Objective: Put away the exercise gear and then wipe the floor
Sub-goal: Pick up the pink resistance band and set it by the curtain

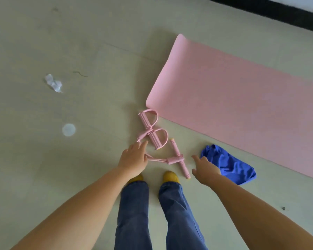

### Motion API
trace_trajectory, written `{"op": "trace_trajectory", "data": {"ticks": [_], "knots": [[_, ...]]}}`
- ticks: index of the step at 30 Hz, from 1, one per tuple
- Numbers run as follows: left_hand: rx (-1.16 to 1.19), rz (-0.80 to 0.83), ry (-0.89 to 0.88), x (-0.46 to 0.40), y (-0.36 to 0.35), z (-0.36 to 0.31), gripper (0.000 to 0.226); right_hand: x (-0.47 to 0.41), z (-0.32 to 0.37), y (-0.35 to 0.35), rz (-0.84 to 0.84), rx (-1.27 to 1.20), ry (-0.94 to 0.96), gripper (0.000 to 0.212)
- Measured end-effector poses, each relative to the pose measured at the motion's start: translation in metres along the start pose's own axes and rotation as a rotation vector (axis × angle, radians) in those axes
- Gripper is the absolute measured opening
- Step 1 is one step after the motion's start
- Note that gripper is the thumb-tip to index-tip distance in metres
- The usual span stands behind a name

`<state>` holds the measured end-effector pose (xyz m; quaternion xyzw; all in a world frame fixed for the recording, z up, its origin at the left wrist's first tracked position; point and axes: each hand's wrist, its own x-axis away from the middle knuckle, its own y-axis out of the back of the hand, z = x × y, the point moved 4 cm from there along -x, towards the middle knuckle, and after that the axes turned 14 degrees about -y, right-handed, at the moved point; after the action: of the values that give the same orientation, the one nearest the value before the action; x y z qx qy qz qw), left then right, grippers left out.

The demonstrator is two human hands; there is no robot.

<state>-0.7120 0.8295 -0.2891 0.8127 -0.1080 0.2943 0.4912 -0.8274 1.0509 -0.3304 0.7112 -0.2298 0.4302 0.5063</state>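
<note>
A pink pedal resistance band [153, 134] lies on the pale floor in front of my feet, its two foot loops towards the mat and its handle bar [179, 157] nearer me. My left hand [134, 159] reaches down over the band's cords, fingers spread and relaxed, touching or just above them. With its fingers open, my right hand [204, 170] hovers between the handle bar and a crumpled blue cloth [229, 165], holding nothing. An unrolled pink exercise mat [242, 98] stretches from the centre to the right edge.
A crumpled white wrapper [53, 83] and a pale round disc [68, 130] lie on the floor [43, 159] at the left. A dark skirting strip [278, 11] runs along the top right. My legs in blue jeans and yellow socks stand at the bottom centre.
</note>
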Motion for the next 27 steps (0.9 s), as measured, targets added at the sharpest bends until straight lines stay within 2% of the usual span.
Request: {"op": "trace_trajectory", "data": {"ticks": [4, 9, 14, 16, 19, 22, 27], "knots": [[0.001, 0.063, -0.040, -0.100, -0.072, 0.063, 0.061, -0.101, 0.032, -0.069, 0.015, -0.032, -0.044, 0.059], [-0.017, 0.020, -0.037, -0.217, -0.157, 0.119, 0.075, -0.206, 0.063, -0.154, 0.005, -0.065, -0.098, 0.070], [-0.029, 0.048, 0.075, -0.283, -0.226, 0.170, 0.101, -0.265, 0.074, -0.216, -0.164, -0.089, -0.253, 0.077], [-0.057, 0.006, 0.077, -0.293, -0.243, 0.179, 0.107, -0.275, 0.072, -0.231, -0.209, -0.173, -0.277, 0.082], [-0.079, -0.116, 0.041, -0.302, -0.251, 0.189, 0.095, -0.284, 0.065, -0.238, -0.161, -0.385, -0.343, 0.074], [0.089, -0.157, -0.078, -0.293, -0.238, 0.189, 0.083, -0.279, 0.060, -0.218, -0.136, -0.554, -0.404, 0.052], [0.242, -0.158, -0.161, -0.222, -0.168, 0.153, 0.078, -0.209, 0.062, -0.141, -0.187, -0.611, -0.359, 0.048]]}}
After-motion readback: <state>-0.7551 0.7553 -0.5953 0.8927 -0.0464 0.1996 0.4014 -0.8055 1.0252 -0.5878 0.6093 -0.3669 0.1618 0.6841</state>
